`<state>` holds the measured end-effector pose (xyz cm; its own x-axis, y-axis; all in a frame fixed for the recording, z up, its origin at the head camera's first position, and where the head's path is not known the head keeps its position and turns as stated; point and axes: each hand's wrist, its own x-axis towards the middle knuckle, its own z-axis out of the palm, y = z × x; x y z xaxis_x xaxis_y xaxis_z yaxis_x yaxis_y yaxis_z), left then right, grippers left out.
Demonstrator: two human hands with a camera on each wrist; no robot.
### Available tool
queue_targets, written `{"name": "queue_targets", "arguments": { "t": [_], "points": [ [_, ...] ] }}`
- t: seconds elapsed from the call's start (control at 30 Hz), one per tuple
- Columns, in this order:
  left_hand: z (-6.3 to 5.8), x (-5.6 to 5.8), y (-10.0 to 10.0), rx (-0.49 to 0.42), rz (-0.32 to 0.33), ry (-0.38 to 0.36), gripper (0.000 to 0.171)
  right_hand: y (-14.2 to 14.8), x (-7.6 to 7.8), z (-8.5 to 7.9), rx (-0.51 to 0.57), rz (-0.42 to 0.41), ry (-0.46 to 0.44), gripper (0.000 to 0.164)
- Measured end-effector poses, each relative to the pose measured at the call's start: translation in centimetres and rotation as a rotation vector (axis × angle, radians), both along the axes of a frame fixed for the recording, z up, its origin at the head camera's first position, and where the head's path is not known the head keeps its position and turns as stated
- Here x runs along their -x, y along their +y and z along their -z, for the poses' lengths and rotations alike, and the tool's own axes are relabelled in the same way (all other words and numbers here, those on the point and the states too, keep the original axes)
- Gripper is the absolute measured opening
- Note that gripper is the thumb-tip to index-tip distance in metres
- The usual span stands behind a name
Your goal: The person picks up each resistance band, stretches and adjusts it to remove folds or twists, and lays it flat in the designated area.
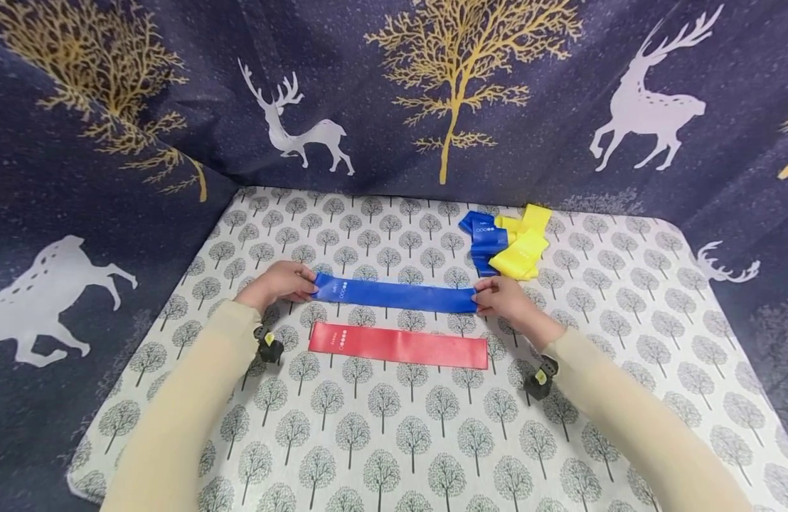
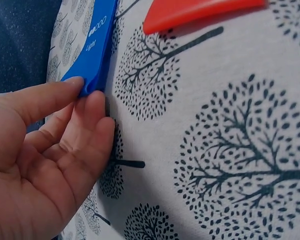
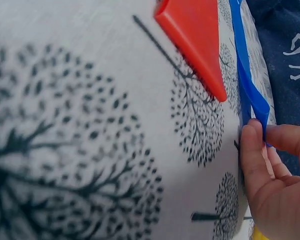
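Note:
A flat blue resistance band [image 1: 394,294] stretches between both hands, marked "Light" near its left end in the left wrist view. My left hand [image 1: 282,282] pinches its left end between thumb and fingers. At the other end, my right hand [image 1: 504,299] pinches the band too, as the right wrist view confirms with the blue band [image 3: 251,95] between thumb and fingertip. Closer to me, a red resistance band [image 1: 400,346] lies flat on the patterned cloth, roughly parallel to the blue one and apart from both hands.
Toward the back right, a crumpled blue band [image 1: 486,238] and a crumpled yellow band [image 1: 524,249] lie overlapping. The table [image 1: 381,441] wears a white cloth printed with trees. Behind it hangs a dark curtain [image 1: 394,92] with deer and golden trees.

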<state>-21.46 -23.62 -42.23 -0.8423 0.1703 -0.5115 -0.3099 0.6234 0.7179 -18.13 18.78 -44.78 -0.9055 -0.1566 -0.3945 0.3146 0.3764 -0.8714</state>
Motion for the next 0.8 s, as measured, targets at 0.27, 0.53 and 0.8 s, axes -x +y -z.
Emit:
{"name": "queue_targets", "arguments": {
  "t": [0.27,0.53,0.8],
  "points": [
    [-0.3,-0.9,0.9,0.074,0.089,-0.027,0.033,0.7,-0.9,-0.5,-0.059,-0.019,-0.030,0.032],
    [-0.4,-1.5,0.7,0.116,0.129,-0.003,0.029,1.0,-1.7,-0.5,-0.161,-0.103,-0.007,0.030],
    [-0.5,-2.1,0.9,0.150,0.169,0.027,0.027,1.2,-2.3,-1.0,-0.181,-0.105,-0.037,0.033]
  ]
}}
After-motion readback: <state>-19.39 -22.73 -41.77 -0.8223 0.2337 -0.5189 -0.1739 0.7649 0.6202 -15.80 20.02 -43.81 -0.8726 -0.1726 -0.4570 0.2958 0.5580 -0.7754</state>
